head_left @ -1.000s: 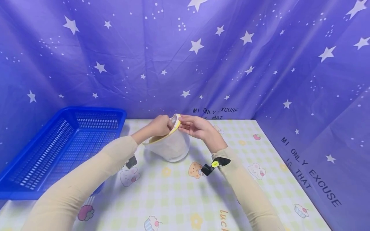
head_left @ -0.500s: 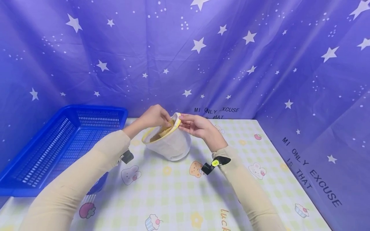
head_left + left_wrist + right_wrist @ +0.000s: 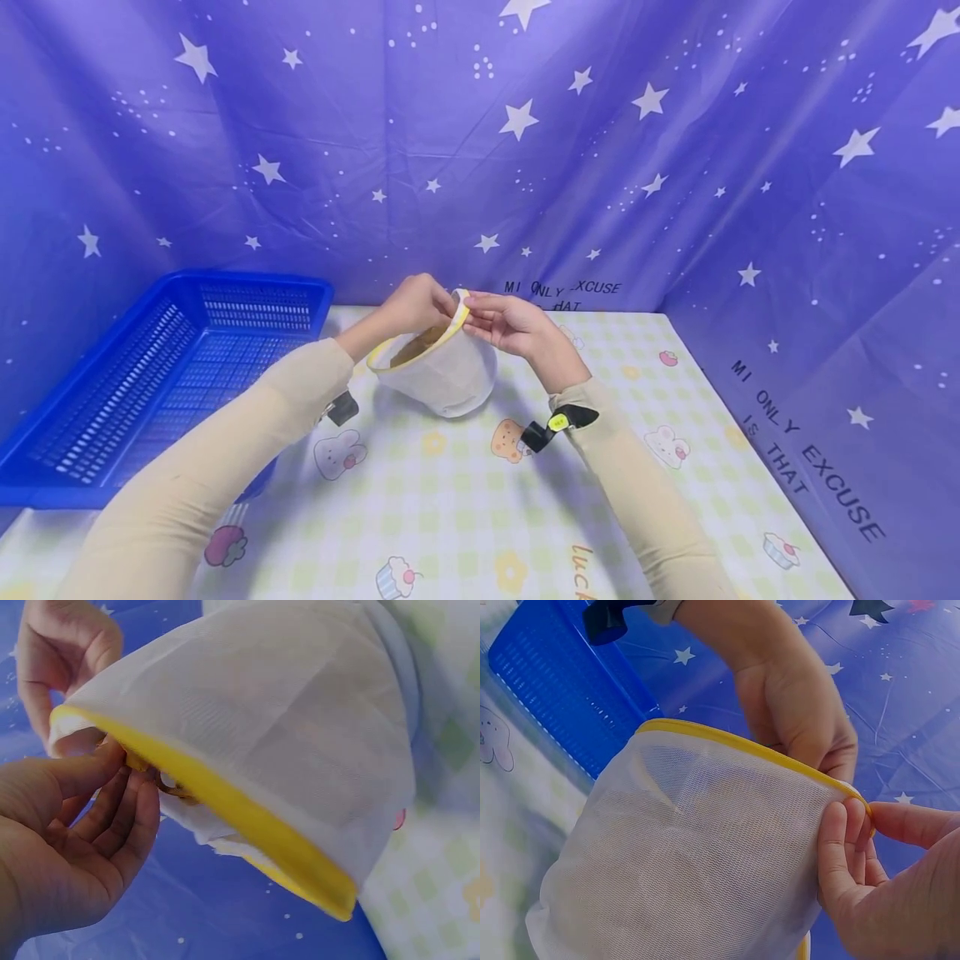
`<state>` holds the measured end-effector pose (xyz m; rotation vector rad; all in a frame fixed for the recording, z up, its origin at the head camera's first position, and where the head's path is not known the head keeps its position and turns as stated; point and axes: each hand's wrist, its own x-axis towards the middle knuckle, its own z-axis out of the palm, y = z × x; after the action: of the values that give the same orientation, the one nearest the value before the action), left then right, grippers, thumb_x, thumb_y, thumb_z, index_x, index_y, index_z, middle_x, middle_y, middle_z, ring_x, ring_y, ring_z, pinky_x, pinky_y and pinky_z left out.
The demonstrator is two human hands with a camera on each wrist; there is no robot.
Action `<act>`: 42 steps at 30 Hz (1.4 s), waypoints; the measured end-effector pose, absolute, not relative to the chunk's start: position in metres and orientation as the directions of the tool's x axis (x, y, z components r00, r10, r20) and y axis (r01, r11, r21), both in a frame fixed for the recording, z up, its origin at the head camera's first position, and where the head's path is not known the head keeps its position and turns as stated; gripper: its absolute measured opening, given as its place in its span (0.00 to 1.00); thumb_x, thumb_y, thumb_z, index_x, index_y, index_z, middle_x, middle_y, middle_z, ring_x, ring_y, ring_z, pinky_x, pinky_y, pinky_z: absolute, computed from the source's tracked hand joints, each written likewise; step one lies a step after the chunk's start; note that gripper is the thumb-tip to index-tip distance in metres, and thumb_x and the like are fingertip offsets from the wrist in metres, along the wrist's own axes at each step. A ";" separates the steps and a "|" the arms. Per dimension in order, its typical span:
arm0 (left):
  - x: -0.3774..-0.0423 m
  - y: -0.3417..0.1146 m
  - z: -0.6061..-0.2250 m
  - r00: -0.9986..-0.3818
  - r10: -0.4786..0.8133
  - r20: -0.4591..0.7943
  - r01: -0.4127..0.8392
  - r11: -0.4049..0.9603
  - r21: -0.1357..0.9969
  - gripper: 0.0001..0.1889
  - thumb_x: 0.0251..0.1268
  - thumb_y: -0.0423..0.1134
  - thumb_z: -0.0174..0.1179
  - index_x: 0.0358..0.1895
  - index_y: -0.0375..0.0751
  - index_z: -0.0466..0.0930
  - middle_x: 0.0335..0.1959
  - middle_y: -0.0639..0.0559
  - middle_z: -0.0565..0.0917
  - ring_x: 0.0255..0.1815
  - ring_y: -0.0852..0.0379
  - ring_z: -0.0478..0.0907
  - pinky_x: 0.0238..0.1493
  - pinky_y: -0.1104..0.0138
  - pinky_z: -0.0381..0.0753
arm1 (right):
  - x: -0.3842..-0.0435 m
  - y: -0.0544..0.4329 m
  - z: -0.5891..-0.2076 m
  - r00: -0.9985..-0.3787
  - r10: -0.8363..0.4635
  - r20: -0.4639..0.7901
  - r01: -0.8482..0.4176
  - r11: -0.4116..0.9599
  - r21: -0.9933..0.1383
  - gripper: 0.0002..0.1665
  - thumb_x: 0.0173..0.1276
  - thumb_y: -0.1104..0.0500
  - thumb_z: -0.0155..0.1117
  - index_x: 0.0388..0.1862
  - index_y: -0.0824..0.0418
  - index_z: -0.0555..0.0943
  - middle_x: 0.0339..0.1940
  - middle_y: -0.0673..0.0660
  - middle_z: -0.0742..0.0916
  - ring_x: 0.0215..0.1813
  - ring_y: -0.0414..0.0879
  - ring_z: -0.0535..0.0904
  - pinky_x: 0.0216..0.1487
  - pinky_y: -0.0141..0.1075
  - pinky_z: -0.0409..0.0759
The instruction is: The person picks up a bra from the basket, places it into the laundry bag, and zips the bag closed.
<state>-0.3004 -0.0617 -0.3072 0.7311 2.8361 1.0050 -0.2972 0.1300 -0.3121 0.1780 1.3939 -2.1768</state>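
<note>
A white mesh laundry bag (image 3: 446, 385) with yellow trim stands tilted on the table, its mouth facing up and left. My right hand (image 3: 517, 327) pinches the rim at the far right of the mouth, thumb on one side and fingers on the other. At the opening, my left hand (image 3: 416, 304) has its fingertips just inside. In the left wrist view they pinch a yellow-brown cloth item (image 3: 135, 760), with a curved strap-like part beside them. Most of this brownish cloth lies inside the bag, hidden by the mesh.
To the left stands a blue plastic basket (image 3: 247, 354) with slotted walls. A checked, cartoon-printed tablecloth (image 3: 450, 508) covers the table. Purple star-patterned curtains (image 3: 420, 125) hang behind and at the right.
My left hand rises out of the bag, drawing up yellow-brown cloth, then dips back toward the mouth at the right. My right hand keeps its hold on the rim.
</note>
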 end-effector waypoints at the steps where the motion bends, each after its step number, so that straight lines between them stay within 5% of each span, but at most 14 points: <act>1: -0.301 -0.061 -0.309 -0.885 0.455 0.104 0.422 0.686 0.593 0.07 0.54 0.28 0.68 0.34 0.39 0.93 0.29 0.49 0.91 0.31 0.58 0.80 0.40 0.69 0.80 | -0.297 0.130 -0.312 -0.844 -0.371 -0.387 0.506 -0.315 -0.803 0.10 0.77 0.70 0.51 0.52 0.61 0.73 0.32 0.55 0.86 0.33 0.44 0.84 0.39 0.33 0.87; 9: -0.302 -0.060 -0.320 -0.854 0.515 0.075 0.475 0.714 0.515 0.07 0.55 0.28 0.66 0.36 0.37 0.92 0.32 0.46 0.91 0.34 0.53 0.83 0.46 0.62 0.84 | -0.297 0.132 -0.315 -0.844 -0.377 -0.381 0.505 -0.322 -0.801 0.09 0.78 0.70 0.50 0.51 0.61 0.72 0.32 0.55 0.86 0.34 0.45 0.85 0.39 0.33 0.87; 17: -0.303 -0.070 -0.317 -0.878 0.474 0.057 0.408 0.683 0.605 0.08 0.58 0.33 0.72 0.41 0.39 0.92 0.38 0.45 0.92 0.39 0.53 0.88 0.47 0.63 0.85 | -0.297 0.133 -0.317 -0.846 -0.372 -0.382 0.504 -0.320 -0.802 0.08 0.77 0.70 0.50 0.50 0.61 0.73 0.31 0.54 0.86 0.33 0.44 0.84 0.40 0.33 0.87; 25: -0.304 -0.079 -0.320 -0.901 0.433 0.029 0.353 0.692 0.630 0.08 0.55 0.33 0.75 0.38 0.36 0.91 0.34 0.45 0.92 0.35 0.55 0.87 0.43 0.65 0.85 | -0.297 0.134 -0.317 -0.846 -0.372 -0.381 0.499 -0.302 -0.812 0.10 0.78 0.69 0.50 0.52 0.61 0.73 0.31 0.54 0.86 0.33 0.44 0.84 0.40 0.32 0.87; 35: -0.301 -0.066 -0.331 -0.900 0.435 0.037 0.377 0.732 0.567 0.06 0.56 0.33 0.73 0.38 0.40 0.93 0.36 0.48 0.92 0.44 0.49 0.87 0.53 0.59 0.83 | -0.298 0.138 -0.322 -0.842 -0.386 -0.377 0.501 -0.298 -0.813 0.10 0.79 0.69 0.49 0.52 0.60 0.75 0.29 0.54 0.86 0.31 0.44 0.82 0.39 0.32 0.87; 42: -0.301 -0.067 -0.330 -0.892 0.448 0.065 0.399 0.711 0.579 0.06 0.59 0.36 0.73 0.38 0.40 0.92 0.35 0.48 0.92 0.41 0.51 0.87 0.49 0.62 0.84 | -0.297 0.140 -0.322 -0.838 -0.404 -0.368 0.502 -0.304 -0.809 0.10 0.79 0.69 0.49 0.51 0.60 0.76 0.30 0.54 0.87 0.32 0.43 0.84 0.40 0.32 0.87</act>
<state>-0.3008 -0.0674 -0.3303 0.7024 2.8313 0.9287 -0.2968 0.1401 -0.3224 0.1276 1.3900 -2.1601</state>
